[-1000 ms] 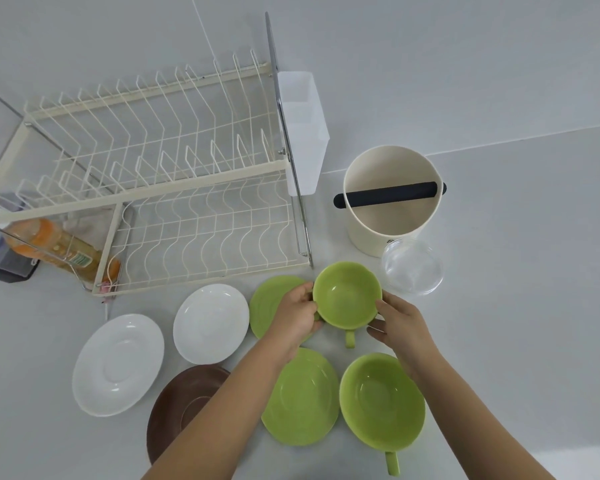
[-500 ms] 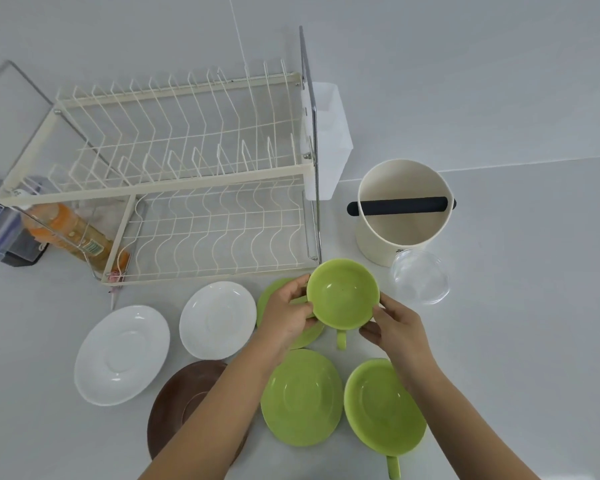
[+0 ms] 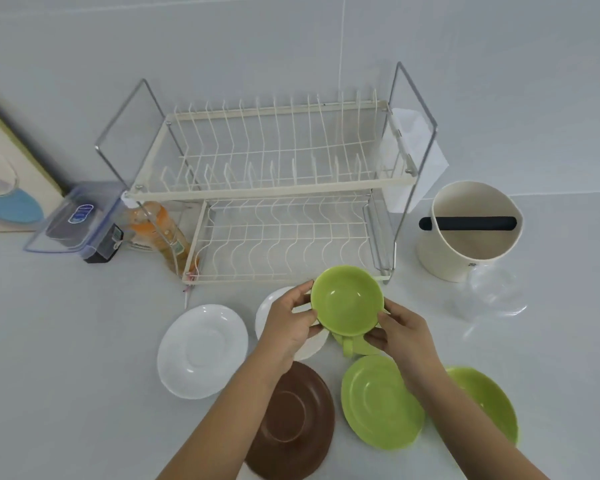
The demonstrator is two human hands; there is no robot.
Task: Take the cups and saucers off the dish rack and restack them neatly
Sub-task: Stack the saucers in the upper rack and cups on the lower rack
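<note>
A green cup [image 3: 347, 299] is held between both hands just in front of the cream wire dish rack [image 3: 274, 188], handle toward me. My left hand [image 3: 291, 323] grips its left side and my right hand [image 3: 399, 332] grips its right side. On the counter lie a white saucer [image 3: 201, 351], a second white saucer [image 3: 269, 306] partly under my left hand, a brown saucer [image 3: 291, 420], a green saucer [image 3: 381, 400] and a second green cup [image 3: 489, 400] partly behind my right forearm. A sliver of another green saucer shows under the held cup. The rack holds nothing.
A cream round bin with a black bar [image 3: 468, 230] stands right of the rack, a clear glass lid [image 3: 489, 292] in front of it. Left of the rack are an orange bottle [image 3: 156, 230] and a clear lidded box [image 3: 77, 220]. A wall rises behind.
Both hands have lifted the green cup a little, off the green saucer beneath it. The view has swung left, so everything sits further right in the frame.
</note>
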